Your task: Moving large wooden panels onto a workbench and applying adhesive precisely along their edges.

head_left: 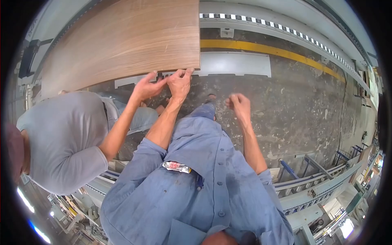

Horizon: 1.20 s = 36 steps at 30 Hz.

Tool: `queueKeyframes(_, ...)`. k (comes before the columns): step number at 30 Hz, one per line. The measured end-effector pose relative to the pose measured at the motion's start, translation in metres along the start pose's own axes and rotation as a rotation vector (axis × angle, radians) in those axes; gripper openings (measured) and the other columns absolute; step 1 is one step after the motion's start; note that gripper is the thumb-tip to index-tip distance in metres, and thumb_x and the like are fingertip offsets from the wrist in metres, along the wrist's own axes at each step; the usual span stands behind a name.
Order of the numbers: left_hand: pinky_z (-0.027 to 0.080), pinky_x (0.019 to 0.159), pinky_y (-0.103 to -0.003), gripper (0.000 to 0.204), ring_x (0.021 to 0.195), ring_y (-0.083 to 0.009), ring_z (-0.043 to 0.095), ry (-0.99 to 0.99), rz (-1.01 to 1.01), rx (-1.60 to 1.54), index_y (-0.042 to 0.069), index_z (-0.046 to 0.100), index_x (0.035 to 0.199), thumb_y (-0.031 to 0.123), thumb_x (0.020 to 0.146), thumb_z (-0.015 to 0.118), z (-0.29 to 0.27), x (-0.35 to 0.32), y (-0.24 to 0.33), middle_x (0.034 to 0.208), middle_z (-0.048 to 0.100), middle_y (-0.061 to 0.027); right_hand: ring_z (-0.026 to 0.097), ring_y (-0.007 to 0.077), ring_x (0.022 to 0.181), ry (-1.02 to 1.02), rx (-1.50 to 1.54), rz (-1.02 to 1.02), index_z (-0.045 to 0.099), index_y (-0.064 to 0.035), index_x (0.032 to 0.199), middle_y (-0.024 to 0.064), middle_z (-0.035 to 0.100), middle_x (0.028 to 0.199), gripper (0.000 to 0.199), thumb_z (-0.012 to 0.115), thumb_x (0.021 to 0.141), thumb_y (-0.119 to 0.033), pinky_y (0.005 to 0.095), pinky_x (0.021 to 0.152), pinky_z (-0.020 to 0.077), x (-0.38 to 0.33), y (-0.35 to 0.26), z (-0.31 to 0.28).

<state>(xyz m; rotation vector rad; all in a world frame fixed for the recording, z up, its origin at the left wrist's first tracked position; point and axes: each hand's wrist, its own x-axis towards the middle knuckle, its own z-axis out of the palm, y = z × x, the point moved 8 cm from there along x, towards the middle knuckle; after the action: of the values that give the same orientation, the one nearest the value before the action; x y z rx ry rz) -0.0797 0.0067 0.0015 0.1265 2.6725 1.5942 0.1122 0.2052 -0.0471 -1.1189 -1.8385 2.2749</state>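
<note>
A wide wood-grain board (pixel 134 38) lies at the upper left, its near corner close to the middle of the view. At that corner my left hand (pixel 179 85) is closed on the near edge, with the thumb along the rim. Just left of it, a co-worker's hand (pixel 147 87) is at the same edge, fingers partly spread. My right hand (pixel 240 106) hangs apart from the board over the floor. Its fingers are curled in, slightly blurred, and nothing shows in them.
A co-worker in a grey shirt (pixel 69 134) stands close on my left. Beyond the board's corner runs a long machine rail (pixel 281 30) with a light-and-dark toothed strip. A pale flat panel (pixel 237 64) and yellow stripe (pixel 265 49) are near it. Blue-grey roller framework (pixel 310 179) stands at the lower right.
</note>
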Motion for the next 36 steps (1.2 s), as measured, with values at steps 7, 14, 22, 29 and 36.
queueKeyframes(7,0.04,0.051,-0.024,0.032,0.052,-0.0073,0.049,0.021,0.029,-0.121,-0.001,0.064,0.066,0.026,0.079,0.071,0.027,-0.015,0.014,0.056,0.059,-0.002,0.063,0.0168,0.068,0.119,0.057,0.144,0.059,0.0014,0.09,0.0106,0.065,0.079,0.02,0.053,0.09,-0.018,0.0277,0.064,0.0526,-0.026,0.043,-0.077)
queueKeyframes(14,0.038,0.048,-0.024,0.029,0.05,-0.0067,0.046,0.024,0.163,-0.044,-0.001,0.06,0.063,0.02,0.079,0.071,0.072,-0.033,0.045,0.054,0.057,-0.0006,0.062,0.0153,0.065,0.212,0.074,0.254,0.06,0.0011,0.089,0.0096,0.064,0.078,0.018,0.052,0.09,-0.016,0.0268,0.06,0.0518,-0.028,0.061,-0.174)
queueKeyframes(22,0.039,0.05,-0.024,0.03,0.052,-0.0065,0.047,0.149,0.099,-0.088,0.001,0.061,0.066,0.024,0.084,0.067,0.133,-0.065,0.076,0.055,0.058,-0.0012,0.062,0.0168,0.066,0.2,-0.002,0.36,0.058,-0.0003,0.088,0.0094,0.064,0.078,0.02,0.052,0.09,-0.019,0.0285,0.061,0.0527,-0.016,0.055,-0.273)
queueKeyframes(29,0.041,0.052,-0.024,0.028,0.053,-0.0075,0.049,0.113,-0.116,-0.141,-0.001,0.061,0.067,0.021,0.084,0.064,0.185,-0.091,0.092,0.057,0.06,-0.0032,0.06,0.0148,0.063,0.204,0.082,0.329,0.058,0.0008,0.087,0.0087,0.062,0.074,0.018,0.052,0.089,-0.016,0.0261,0.055,0.0491,-0.029,0.05,-0.327)
queueKeyframes(36,0.052,0.055,-0.026,0.033,0.067,-0.013,0.06,-0.01,-0.447,-0.431,-0.003,0.059,0.09,0.03,0.09,0.057,0.239,-0.129,0.118,0.08,0.063,-0.0064,0.055,0.0128,0.055,0.264,0.052,0.335,0.058,0.0017,0.084,0.0081,0.061,0.072,0.018,0.051,0.09,-0.014,0.0247,0.047,0.0447,-0.061,0.067,-0.406)
